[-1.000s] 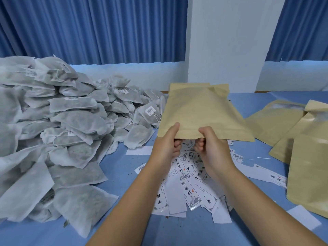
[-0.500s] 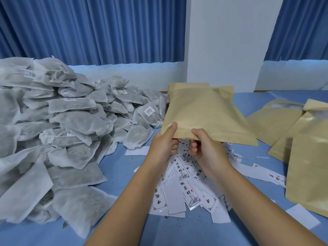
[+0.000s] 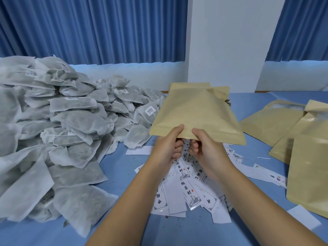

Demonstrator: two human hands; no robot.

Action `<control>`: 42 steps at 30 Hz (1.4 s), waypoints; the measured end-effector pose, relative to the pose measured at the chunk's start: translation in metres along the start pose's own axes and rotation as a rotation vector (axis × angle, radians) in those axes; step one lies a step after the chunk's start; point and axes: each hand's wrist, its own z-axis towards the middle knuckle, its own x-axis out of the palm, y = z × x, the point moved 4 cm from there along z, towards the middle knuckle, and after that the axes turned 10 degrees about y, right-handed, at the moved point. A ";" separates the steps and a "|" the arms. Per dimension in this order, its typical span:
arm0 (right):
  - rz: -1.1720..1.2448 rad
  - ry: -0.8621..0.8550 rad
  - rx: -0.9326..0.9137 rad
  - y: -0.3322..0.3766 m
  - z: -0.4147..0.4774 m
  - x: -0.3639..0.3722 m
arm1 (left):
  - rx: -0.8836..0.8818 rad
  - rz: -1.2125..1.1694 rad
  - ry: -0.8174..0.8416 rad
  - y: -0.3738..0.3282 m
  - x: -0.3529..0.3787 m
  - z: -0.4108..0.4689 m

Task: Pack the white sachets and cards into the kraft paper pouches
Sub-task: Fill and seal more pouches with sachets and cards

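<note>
Kraft paper, tan and matte, makes up the pouch (image 3: 197, 112) that the person holds up over the blue table (image 3: 122, 167), its near edge toward them and its far end pointing to 12 o'clock. Both hands meet at the middle of that near edge: the left hand (image 3: 168, 148) has its thumb flat on top and its fingers curled underneath, so its grip pinches the pouch, and the right hand (image 3: 207, 150), just beside it, pinches the same edge the same way. Below the wrists, at 6 o'clock from the pouch, the printed cards (image 3: 188, 189) lie fanned and overlapping on the table. At 9 o'clock the white sachets (image 3: 62, 130) are heaped in a tall, loose pile that runs to the table's left edge. At 3 o'clock more kraft pouches (image 3: 308, 157) lie flat, overlapping one another. Blue curtains (image 3: 88, 27) and a white pillar (image 3: 229, 41) stand behind the table at 12 o'clock.
</note>
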 end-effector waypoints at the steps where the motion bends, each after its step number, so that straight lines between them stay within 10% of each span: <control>1: 0.011 0.013 0.013 -0.001 0.001 0.000 | -0.010 0.023 0.026 0.001 0.001 0.000; 42: -0.032 -0.137 -0.117 0.007 -0.007 -0.003 | 0.105 -0.089 -0.146 -0.008 -0.006 -0.004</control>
